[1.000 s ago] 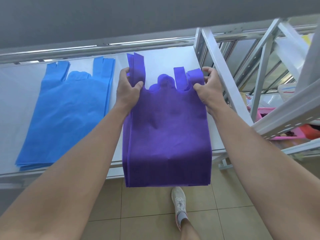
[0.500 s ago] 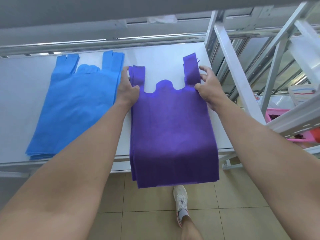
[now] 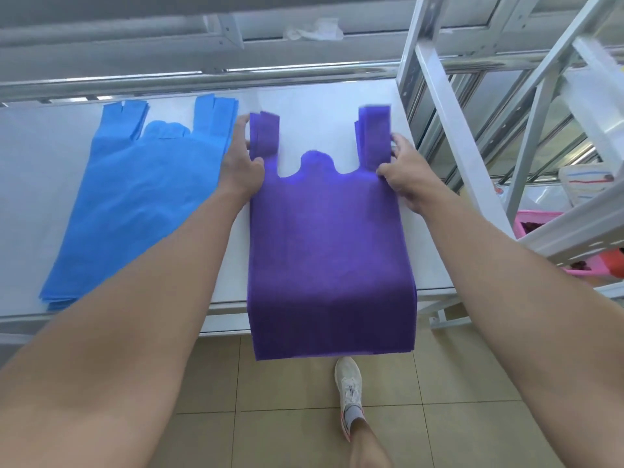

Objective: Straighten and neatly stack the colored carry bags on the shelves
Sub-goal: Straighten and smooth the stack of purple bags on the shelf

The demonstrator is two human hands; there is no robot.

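Note:
A stack of purple carry bags [image 3: 329, 244] lies flat on the white shelf [image 3: 324, 106], its two handle strips pointing away from me and its bottom edge hanging over the shelf's front edge. My left hand [image 3: 241, 163] grips the stack at the base of the left handle. On the other side my right hand [image 3: 400, 173] pinches the base of the right handle. A stack of light blue carry bags [image 3: 135, 204] lies flat to the left, beside my left hand.
White metal uprights and braces [image 3: 449, 130] of the rack stand right of the shelf. A pink basket [image 3: 533, 221] sits behind them. A steel rail [image 3: 202, 79] runs along the shelf's back. My shoe [image 3: 349, 388] is on the tiled floor below.
The purple stack has been pushed farther onto the shelf and its handles now lie straight and flat. Both hands moved forward with it.

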